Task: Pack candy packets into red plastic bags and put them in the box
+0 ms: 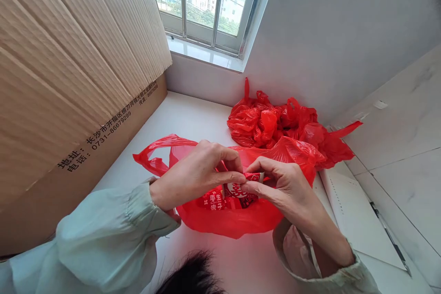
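Note:
Both hands meet over an opened red plastic bag (230, 225) on the white table. My left hand (201, 170) is closed, thumb and fingers pinching the left side of a small red packet (253, 178) with white print. My right hand (279, 188) pinches the same packet's right end between thumb and fingers. Under the hands, inside the bag, lie other red packets (214, 200) with white characters; the fingers partly cover them. One bag handle (151, 163) stretches out flat to the left.
A large cardboard box (86, 64) with black print stands on the left. Several filled red bags (268, 119) are heaped against the wall behind. On the right lies a flat white panel (361, 216). A barred window (203, 0) is at the back.

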Action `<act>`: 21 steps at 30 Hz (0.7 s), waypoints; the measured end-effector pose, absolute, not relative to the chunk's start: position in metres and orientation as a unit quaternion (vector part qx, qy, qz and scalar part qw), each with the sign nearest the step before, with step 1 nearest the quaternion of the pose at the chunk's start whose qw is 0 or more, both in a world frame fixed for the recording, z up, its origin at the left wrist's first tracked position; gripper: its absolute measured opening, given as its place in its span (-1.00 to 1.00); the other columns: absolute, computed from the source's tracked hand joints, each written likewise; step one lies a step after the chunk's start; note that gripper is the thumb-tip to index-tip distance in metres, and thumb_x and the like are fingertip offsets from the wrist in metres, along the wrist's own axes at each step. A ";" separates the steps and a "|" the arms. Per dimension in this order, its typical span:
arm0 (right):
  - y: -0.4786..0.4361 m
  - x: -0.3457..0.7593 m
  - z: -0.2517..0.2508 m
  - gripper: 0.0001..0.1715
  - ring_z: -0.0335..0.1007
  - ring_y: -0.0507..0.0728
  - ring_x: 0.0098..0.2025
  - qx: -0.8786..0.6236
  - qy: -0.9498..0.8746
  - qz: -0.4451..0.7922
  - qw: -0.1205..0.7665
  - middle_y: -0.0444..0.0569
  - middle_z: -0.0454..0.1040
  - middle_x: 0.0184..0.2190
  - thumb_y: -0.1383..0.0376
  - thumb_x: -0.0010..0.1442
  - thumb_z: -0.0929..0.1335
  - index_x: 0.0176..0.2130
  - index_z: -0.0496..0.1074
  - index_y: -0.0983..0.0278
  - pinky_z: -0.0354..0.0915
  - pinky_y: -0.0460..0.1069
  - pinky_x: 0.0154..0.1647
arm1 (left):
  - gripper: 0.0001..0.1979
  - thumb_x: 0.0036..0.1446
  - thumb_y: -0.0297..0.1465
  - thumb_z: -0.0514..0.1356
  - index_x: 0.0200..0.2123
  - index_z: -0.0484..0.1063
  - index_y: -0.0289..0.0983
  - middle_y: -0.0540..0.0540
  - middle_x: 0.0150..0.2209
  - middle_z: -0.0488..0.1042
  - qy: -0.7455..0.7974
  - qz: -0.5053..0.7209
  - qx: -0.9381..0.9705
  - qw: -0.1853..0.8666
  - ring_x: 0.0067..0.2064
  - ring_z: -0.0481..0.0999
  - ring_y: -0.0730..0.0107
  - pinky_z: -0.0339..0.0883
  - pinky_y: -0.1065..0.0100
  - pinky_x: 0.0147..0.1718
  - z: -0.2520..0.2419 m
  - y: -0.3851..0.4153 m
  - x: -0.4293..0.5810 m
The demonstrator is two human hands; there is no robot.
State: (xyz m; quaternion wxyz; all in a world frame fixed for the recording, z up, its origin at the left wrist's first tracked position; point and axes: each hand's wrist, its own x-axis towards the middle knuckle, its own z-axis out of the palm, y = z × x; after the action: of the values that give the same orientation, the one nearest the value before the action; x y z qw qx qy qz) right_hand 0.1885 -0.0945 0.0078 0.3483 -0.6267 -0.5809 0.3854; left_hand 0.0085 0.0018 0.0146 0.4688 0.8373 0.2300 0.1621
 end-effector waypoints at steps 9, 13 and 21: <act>-0.094 0.191 0.007 -0.79 0.28 -0.03 -0.50 -0.620 -0.572 0.396 0.363 -0.22 0.36 -0.53 0.17 0.13 0.46 -0.28 0.51 0.25 0.21 -0.12 -0.47 | -0.85 0.22 -0.34 0.25 -0.37 0.55 -0.27 0.09 -0.50 0.56 0.224 0.150 0.847 0.459 -0.47 0.49 0.57 0.25 0.58 -0.50 0.017 0.005 0.007; -0.094 0.193 0.006 -0.80 0.25 -0.02 -0.49 -0.624 -0.570 0.379 0.376 -0.22 0.33 -0.55 0.18 0.14 0.45 -0.32 0.49 0.27 0.20 -0.11 -0.46 | -0.94 0.11 -0.40 0.34 -0.33 0.55 -0.25 0.15 -0.47 0.56 0.221 0.123 0.860 0.443 -0.49 0.41 0.64 0.17 0.60 -0.54 0.016 0.008 0.005; -0.093 0.197 0.002 -0.69 0.26 0.01 -0.48 -0.613 -0.588 0.386 0.360 -0.23 0.32 -0.53 0.11 0.19 0.42 -0.09 0.45 0.18 0.19 -0.10 -0.50 | -0.92 0.19 -0.38 0.29 -0.26 0.53 -0.25 0.11 -0.48 0.50 0.238 0.117 0.865 0.425 -0.46 0.39 0.55 0.16 0.51 -0.53 0.022 0.009 0.008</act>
State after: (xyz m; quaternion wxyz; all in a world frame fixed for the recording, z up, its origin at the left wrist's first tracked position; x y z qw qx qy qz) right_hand 0.1970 -0.0928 0.0020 0.3600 -0.6128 -0.5881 0.3860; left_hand 0.0077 0.0089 0.0220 0.4255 0.8654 0.2377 0.1166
